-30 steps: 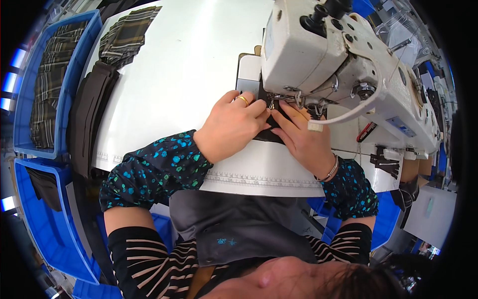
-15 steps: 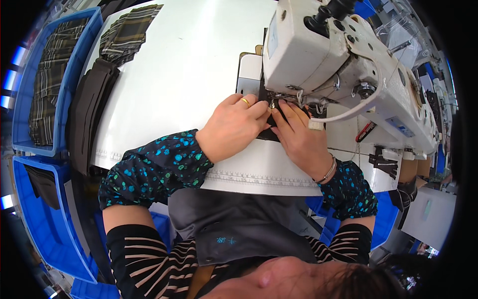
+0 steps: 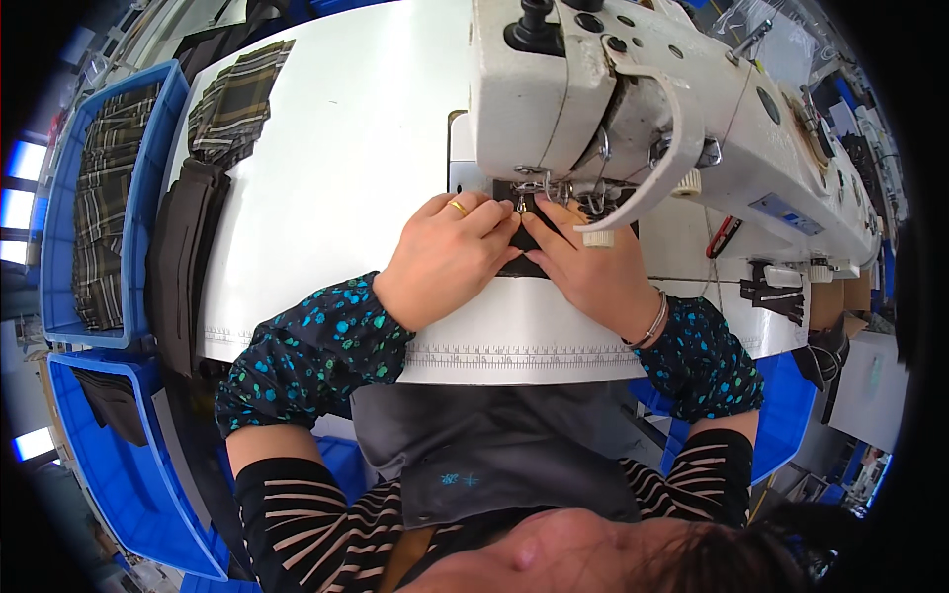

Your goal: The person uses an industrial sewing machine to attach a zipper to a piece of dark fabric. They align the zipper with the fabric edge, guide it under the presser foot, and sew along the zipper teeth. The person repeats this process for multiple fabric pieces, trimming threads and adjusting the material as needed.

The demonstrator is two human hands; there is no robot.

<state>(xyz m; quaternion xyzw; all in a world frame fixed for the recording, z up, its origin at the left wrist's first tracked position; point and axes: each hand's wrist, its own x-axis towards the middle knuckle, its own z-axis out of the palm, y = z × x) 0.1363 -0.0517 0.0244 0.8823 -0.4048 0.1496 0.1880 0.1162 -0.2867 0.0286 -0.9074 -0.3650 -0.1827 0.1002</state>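
Note:
A white industrial sewing machine [image 3: 633, 89] stands on a white table [image 3: 346, 178]. Under its needle lies a small piece of dark fabric [image 3: 526, 255]. My left hand [image 3: 445, 259], with a gold ring, presses on the fabric from the left, fingers bunched at the presser foot. My right hand [image 3: 593, 272], with a bracelet at the wrist, holds the fabric's right side, fingertips just below the needle. The two hands touch each other. Most of the fabric is hidden under them.
Plaid fabric pieces [image 3: 232, 99] and a dark stack [image 3: 183, 257] lie at the table's left. Blue bins [image 3: 59, 198] with plaid cloth stand further left, another blue bin [image 3: 119, 474] below. Red-handled snips [image 3: 724, 235] and dark scraps [image 3: 771, 292] lie right of the machine.
Both hands stay at the needle; the fingers have shifted slightly on the dark fabric. The head camera has moved closer, so everything looks larger.

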